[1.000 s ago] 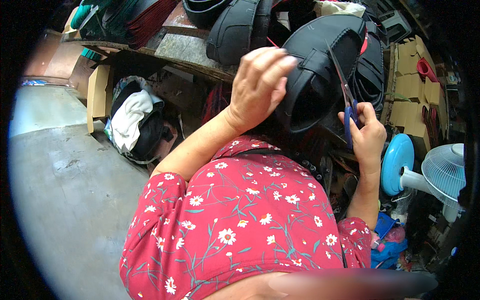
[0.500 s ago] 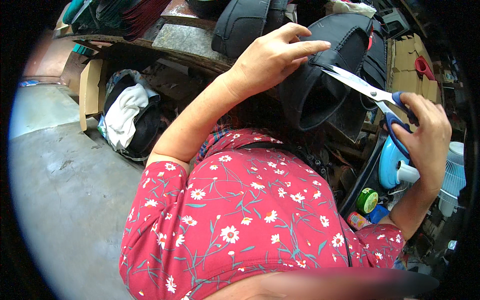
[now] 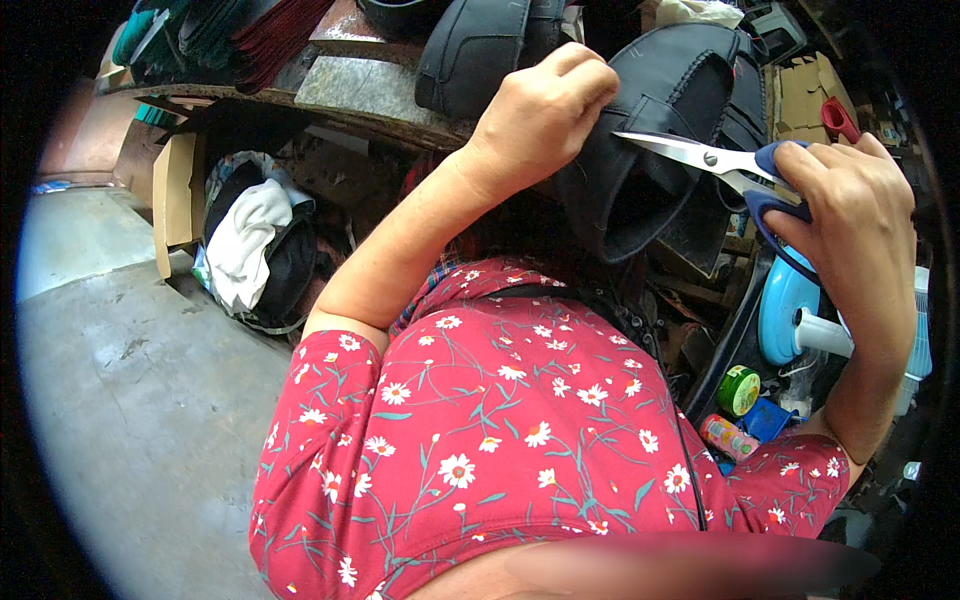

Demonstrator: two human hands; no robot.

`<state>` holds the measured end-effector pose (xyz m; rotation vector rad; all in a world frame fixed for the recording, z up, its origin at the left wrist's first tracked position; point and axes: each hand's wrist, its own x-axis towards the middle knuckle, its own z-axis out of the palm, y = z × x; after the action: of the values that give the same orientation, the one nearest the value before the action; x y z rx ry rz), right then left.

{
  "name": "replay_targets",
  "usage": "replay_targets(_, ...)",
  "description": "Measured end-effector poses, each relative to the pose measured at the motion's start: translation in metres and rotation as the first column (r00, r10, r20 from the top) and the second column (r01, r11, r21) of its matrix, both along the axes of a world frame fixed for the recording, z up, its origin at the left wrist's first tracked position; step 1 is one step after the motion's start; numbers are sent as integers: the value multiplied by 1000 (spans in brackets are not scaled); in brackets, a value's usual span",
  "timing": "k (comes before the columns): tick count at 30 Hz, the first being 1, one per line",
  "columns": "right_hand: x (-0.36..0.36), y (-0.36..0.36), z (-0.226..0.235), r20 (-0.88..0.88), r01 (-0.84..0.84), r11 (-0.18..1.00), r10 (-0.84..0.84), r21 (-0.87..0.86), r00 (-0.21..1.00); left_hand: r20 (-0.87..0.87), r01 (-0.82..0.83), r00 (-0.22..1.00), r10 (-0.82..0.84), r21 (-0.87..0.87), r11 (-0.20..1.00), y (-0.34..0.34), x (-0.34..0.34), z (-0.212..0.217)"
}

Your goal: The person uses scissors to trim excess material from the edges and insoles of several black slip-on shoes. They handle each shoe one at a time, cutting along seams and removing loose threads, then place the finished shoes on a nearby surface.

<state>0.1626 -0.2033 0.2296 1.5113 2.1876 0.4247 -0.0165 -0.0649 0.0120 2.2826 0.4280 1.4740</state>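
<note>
A pair of scissors [image 3: 707, 158] with silver blades and dark blue handles is gripped in my right hand [image 3: 850, 195]. Its blades lie across the front of a black shoe upper [image 3: 640, 100] with visible seams and an open hollow, the tips pointing left. My left hand [image 3: 545, 115] is closed in a pinch at the left edge of this upper, near the scissor tips. Whatever the fingertips hold, if anything, is too small or hidden to make out. Another black upper [image 3: 470, 55] lies left of it, above the left hand.
The cluttered workbench [image 3: 360, 85] has stacks of dark red sheets [image 3: 280, 35] at far left. Below stands a bag with white cloth [image 3: 245, 245] beside a cardboard flap [image 3: 178, 205]. At right are a light blue round object [image 3: 780, 310], a green-lidded tin [image 3: 738, 390] and cardboard boxes [image 3: 805, 95].
My left fingers, spread over the upper before, have drawn together and pulled slightly left. The scissors have shifted left with my right hand, their blades closer together.
</note>
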Motion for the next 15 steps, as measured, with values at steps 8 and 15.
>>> replay_targets(8, 5, -9, 5, -19, 243, 952, -244, 185, 970, 1, 158, 987, -163, -271, 950, 0, -18, -2)
replay_targets(15, -2, 12, 1, -25, 60, 995, -58, 74, 998, -77, 71, 994, -75, -56, 996, 8, -19, -5)
